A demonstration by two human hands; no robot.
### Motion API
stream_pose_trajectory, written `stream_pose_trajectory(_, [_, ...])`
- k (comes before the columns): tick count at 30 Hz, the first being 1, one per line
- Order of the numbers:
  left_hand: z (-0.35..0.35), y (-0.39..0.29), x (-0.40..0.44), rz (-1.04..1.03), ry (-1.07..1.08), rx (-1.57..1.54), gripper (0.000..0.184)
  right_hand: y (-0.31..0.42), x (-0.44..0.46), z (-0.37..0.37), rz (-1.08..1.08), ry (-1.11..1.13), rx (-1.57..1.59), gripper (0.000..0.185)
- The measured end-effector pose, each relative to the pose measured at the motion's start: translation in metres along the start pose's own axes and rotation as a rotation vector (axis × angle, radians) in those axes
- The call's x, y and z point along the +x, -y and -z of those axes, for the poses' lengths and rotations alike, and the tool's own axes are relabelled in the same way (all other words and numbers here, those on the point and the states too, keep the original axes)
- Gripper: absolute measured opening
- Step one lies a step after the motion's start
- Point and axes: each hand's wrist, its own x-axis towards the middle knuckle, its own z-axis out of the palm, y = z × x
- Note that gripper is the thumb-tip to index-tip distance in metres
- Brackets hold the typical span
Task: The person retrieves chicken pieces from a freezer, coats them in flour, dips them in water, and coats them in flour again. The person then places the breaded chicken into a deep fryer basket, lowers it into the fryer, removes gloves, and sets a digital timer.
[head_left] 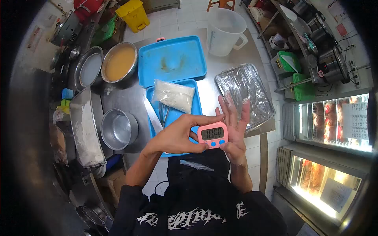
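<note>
A pink digital timer (213,134) with blue buttons is held up in front of the dark apron. My left hand (179,133) grips its left side, thumb at the lower edge. My right hand (235,131) supports its right side with the thumb by a blue button; its other fingers are spread and dusted white. Beyond the hands, a clear bag of white powder (173,95) lies on a blue tray (193,83), with a whisk (163,114) partly under it. A long flat blade (152,114) rests at the tray's left edge.
Another blue tray (172,59) is behind. Left are an empty metal pot (119,129), a bowl of orange liquid (119,62) and a floury rectangular pan (84,129). A plastic-wrapped tray (246,96) and a clear jug (224,33) stand right, beyond them lit display cabinets (334,122).
</note>
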Motion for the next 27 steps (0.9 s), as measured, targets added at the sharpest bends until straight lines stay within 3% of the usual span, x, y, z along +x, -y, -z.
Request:
stream_pose_trajectory(5, [-0.0020,0.0001,-0.0007,-0.005,-0.001,0.008,0.062,0.0020,0.0001,-0.0001,0.012,0.031,-0.196,0.109])
stream_pose_trajectory(8, [0.0003,0.0047,-0.0005,-0.020,0.023,0.075,0.061,0.0062,-0.0002,-0.0040,-0.064,0.015,-0.164,0.112])
stream_pose_trajectory(27, [-0.0027,0.0038,-0.0054,-0.025,0.024,0.075,0.056,0.0055,-0.0077,-0.0004,-0.065,0.035,-0.007,0.112])
